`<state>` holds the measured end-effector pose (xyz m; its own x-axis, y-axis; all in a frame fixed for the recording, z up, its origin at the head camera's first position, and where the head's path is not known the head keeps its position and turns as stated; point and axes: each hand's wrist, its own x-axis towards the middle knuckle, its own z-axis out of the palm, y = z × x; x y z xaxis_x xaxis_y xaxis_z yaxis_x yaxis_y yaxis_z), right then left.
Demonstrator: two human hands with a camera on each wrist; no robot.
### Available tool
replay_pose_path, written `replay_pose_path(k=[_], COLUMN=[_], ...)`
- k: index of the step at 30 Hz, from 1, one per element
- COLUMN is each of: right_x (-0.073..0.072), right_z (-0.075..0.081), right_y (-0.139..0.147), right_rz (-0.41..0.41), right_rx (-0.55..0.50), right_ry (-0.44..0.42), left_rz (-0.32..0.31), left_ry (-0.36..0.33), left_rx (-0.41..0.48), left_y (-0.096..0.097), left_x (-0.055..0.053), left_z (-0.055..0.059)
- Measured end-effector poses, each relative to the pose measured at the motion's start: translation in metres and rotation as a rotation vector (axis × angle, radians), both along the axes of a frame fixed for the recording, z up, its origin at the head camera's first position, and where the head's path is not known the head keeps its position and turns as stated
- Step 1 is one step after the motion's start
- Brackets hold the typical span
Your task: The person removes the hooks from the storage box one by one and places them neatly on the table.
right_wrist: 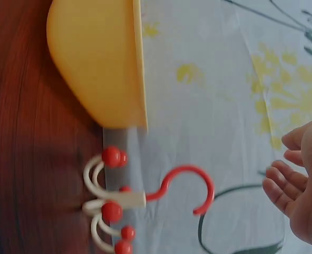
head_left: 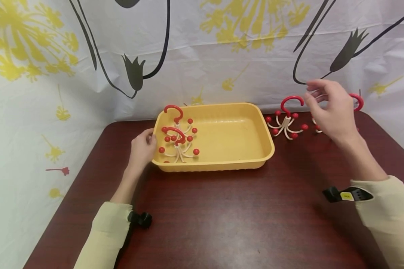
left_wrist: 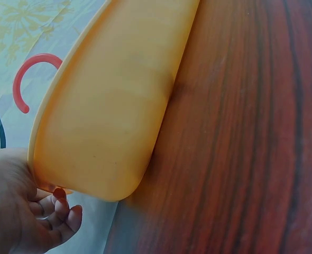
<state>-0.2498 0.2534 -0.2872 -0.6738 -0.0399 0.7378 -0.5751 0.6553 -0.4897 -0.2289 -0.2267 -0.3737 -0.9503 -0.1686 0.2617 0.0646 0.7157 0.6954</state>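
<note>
My left hand (head_left: 143,148) grips the left rim of a yellow plastic tub (head_left: 233,166); the left wrist view shows its fingers curled at the tub's corner. Inside the tub, at its left end, stand two multi-arm hook hangers (head_left: 177,147), each with a red hook, cream curved arms and red ball tips. To the right of the tub, another such hanger (head_left: 287,121) stands upright on the table. Raised above the table, my right hand (head_left: 334,112) holds nothing, its fingers loosely bent. Behind it a further hanger (head_left: 358,101) is partly hidden.
The dark red wooden table (head_left: 215,216) runs under everything. A white sheet (head_left: 195,56) with yellow and dark plant prints hangs along the back and left side. Black wrist cameras (head_left: 142,219) sit on both cuffs.
</note>
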Motion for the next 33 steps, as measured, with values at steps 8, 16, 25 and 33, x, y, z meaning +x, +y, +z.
replay_pose_path(k=[8, 16, 25, 33], right_x=[0.006, 0.009, 0.012, 0.013], right_z=[0.001, -0.001, -0.007, -0.013], right_y=[-0.035, -0.066, -0.102, -0.132], right_rz=[0.09, 0.187, 0.301, 0.383], right_rx=[0.049, 0.082, 0.121, 0.119], right_ry=[-0.004, -0.013, -0.059, -0.055], left_rz=[0.0, -0.002, 0.0, 0.001], left_ry=[-0.003, -0.002, -0.011, -0.018], left_rx=[0.0, -0.003, -0.006, -0.009], left_y=[0.0, 0.0, 0.0, 0.0], left_x=[0.001, 0.001, 0.002, 0.001], left_z=[0.0, 0.001, 0.002, 0.002])
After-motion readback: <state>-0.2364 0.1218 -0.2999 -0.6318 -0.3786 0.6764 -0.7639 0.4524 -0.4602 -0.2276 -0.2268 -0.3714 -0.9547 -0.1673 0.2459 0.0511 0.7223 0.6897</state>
